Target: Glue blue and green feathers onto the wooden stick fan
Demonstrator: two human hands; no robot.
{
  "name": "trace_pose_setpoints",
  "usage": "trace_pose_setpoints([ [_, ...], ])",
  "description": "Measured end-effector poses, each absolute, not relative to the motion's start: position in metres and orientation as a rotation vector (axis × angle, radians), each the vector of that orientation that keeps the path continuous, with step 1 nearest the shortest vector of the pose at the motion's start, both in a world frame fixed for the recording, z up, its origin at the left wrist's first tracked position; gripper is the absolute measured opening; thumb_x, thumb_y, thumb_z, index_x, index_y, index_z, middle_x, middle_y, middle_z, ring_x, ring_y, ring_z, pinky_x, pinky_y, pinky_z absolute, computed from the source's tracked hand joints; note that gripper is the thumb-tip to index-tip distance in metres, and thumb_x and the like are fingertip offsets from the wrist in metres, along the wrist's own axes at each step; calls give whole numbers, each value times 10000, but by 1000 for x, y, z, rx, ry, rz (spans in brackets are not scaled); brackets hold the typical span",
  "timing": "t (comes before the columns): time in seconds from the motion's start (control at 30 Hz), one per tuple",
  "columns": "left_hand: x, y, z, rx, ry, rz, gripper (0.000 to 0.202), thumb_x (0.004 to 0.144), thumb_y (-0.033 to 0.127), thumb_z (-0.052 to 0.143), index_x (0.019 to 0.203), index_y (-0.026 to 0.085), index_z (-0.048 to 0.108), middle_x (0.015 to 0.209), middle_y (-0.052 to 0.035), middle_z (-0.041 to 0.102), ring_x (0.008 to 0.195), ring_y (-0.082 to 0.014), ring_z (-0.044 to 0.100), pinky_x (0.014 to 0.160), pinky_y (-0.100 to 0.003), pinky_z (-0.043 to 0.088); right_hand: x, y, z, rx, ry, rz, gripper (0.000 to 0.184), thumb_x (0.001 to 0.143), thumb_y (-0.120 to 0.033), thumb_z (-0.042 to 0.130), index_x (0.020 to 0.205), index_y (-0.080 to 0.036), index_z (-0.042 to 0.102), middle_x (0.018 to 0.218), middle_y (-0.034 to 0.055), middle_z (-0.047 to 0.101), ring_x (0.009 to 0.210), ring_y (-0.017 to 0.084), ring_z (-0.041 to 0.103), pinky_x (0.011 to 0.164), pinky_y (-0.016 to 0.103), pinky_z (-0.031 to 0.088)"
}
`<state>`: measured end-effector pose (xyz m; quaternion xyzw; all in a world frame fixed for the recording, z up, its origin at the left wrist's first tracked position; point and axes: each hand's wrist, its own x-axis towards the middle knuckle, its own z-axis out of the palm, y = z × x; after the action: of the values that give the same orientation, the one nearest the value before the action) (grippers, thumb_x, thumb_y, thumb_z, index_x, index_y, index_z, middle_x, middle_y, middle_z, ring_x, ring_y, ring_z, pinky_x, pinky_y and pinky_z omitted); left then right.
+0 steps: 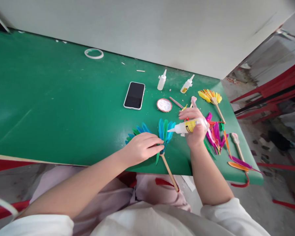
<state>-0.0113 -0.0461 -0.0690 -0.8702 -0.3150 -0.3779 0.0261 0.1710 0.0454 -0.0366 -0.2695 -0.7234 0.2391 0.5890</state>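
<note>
My left hand (144, 148) lies over a fan of blue and green feathers (161, 127), its thumb and fingers closed near the feathers' base. The fan's wooden handle (170, 173) sticks out past the table's near edge. In my right hand (196, 136) is a glue bottle (190, 126) with a yellow label, tipped sideways. Its thin nozzle points left, at the feathers on the fan's right side. Whether glue is coming out is too small to see. Part of the feathers is hidden under my left hand.
On the green table (64, 108) are a phone (134, 95), two small bottles (162, 80), a round lid with white contents (164, 105) and a tape ring (93, 53). A yellow feather fan (211, 96), loose magenta feathers (216, 136) and a wooden stick (237, 147) lie at right.
</note>
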Motion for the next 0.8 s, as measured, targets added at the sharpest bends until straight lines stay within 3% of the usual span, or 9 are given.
trace_pose_setpoints([
  [0.2, -11, -46, -65, -2697, -965, -1168, 117, 805, 123, 547, 880, 153, 632, 906, -53, 672, 856, -163, 603, 724, -295, 491, 173, 50, -43, -789, -1606, 922, 542, 819, -599, 267, 637, -215, 602, 542, 12, 487, 496, 143, 484, 452, 307, 356],
  [0.47, -8, -52, -56, -2639, -792, -1211, 121, 799, 105, 554, 896, 136, 619, 970, -63, 684, 861, -142, 639, 748, -273, 529, 167, 50, -40, -1038, -1515, 1083, 551, 824, -612, 284, 572, -209, 563, 444, -7, 435, 364, 103, 400, 346, 268, 282],
  [0.67, -8, -53, -60, -2649, -828, -1219, 137, 802, 114, 551, 921, 137, 615, 976, -66, 683, 872, -143, 646, 738, -257, 541, 165, 50, -39, -1191, -1539, 833, 423, 763, -553, 510, 528, -201, 529, 475, -24, 458, 438, 107, 440, 416, 258, 361],
  [0.8, -8, -53, -59, -2661, -838, -1222, 135, 798, 109, 555, 914, 130, 621, 967, -69, 685, 866, -150, 648, 731, -257, 544, 165, 48, -34, -1166, -1699, 502, 255, 737, -435, 600, 645, -198, 576, 706, 19, 584, 724, 175, 559, 702, 331, 453],
])
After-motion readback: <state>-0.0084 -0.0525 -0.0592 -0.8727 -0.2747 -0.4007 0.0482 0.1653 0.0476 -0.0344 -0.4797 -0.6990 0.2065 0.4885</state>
